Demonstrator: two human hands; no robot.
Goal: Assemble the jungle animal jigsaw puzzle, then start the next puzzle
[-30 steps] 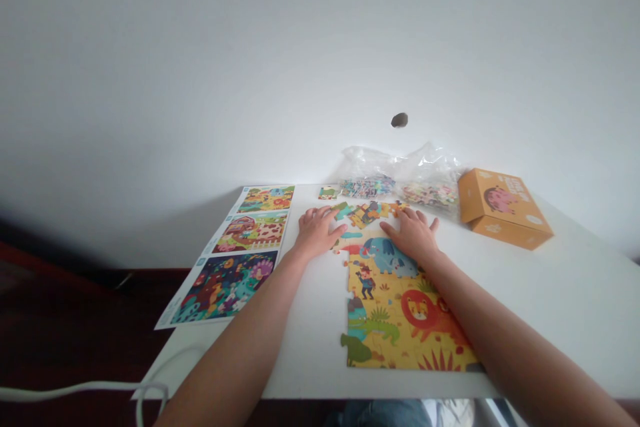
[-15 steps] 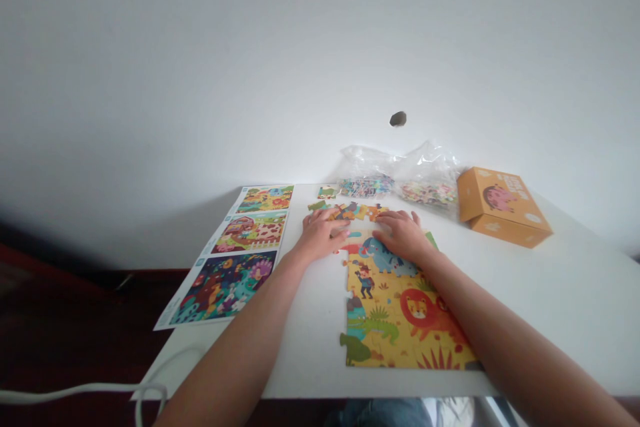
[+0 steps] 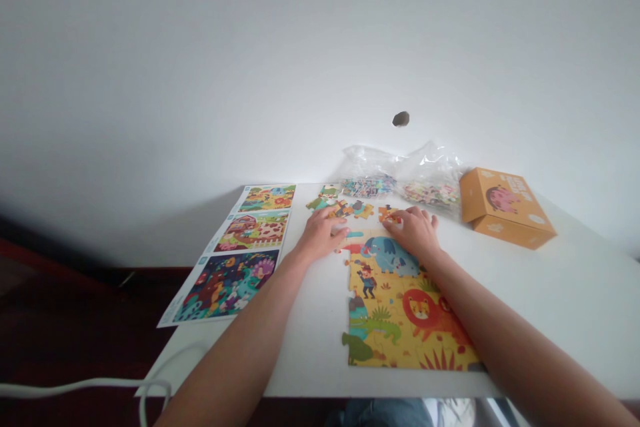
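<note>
A partly joined animal puzzle with a lion, an elephant and a crocodile lies on the white table. Left of its far edge, my left hand rests with thumb and fingers apart, its fingertips by loose pieces. My right hand is over the far right part of the puzzle, its fingertips on an orange piece. Another loose piece sits between the hands. Farther back is a green and white piece.
A sheet with three printed pictures lies at the left. Clear bags of pieces stand against the wall, beside an orange box at the right. A white cable crosses the lower left.
My right hand has shifted slightly right, and the orange piece at its fingertips has moved apart from the middle loose piece. My left hand has hardly moved.
</note>
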